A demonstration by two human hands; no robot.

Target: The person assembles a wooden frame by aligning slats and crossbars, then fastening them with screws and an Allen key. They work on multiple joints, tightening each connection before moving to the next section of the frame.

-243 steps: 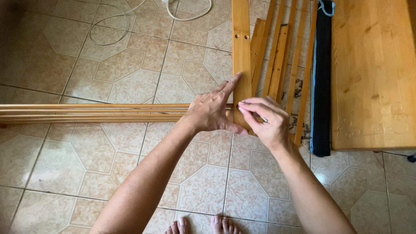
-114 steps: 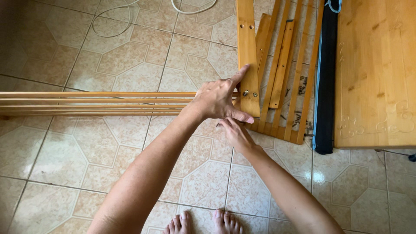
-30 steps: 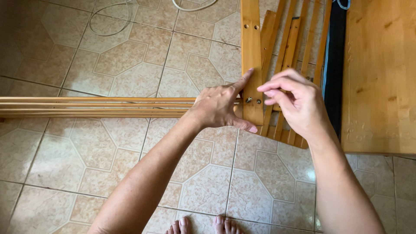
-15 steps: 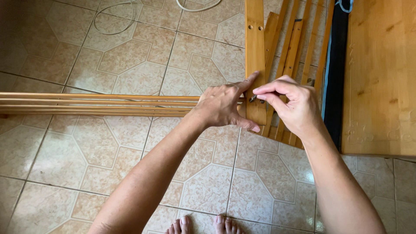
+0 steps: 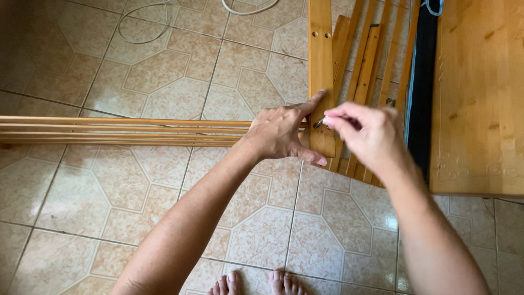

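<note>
My left hand (image 5: 284,131) grips the end of a bundle of long wooden slats (image 5: 120,130) that runs in from the left, pressing it against an upright wooden post (image 5: 321,71); its index finger rests on the post. My right hand (image 5: 365,134) pinches a small metal screw (image 5: 319,122) between thumb and fingers, its tip at the post's face where the slats meet it.
More wooden slats (image 5: 371,65) lie behind the post on the tiled floor (image 5: 164,82). A black strip (image 5: 423,87) and a wooden panel (image 5: 480,93) are at the right. A white cable (image 5: 143,22) curls at the top. My toes (image 5: 256,284) show at the bottom.
My right hand left the joint, reached down below my left hand, then came back up. In the last second it closed in on the post with the screw.
</note>
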